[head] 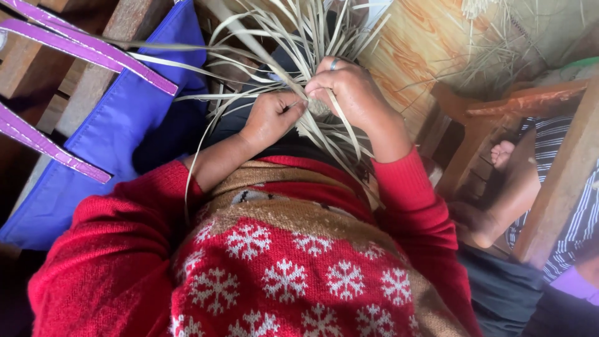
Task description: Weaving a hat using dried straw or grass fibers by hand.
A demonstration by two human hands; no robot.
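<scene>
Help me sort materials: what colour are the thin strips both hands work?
Pale straw-beige flat strips, clearest in the head view.

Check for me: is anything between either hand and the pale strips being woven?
Nothing visible is. The left hand and the right hand are both already on the bundle of pale strips, fingers closed around strands where they cross. Loose strands fan out above and trail over the red sweater, but none block either hand.

Red sweater (281, 274) with white snowflakes, pale tan straw strips (299, 37), blue bag (118, 125) with purple straps (81, 43).
</scene>
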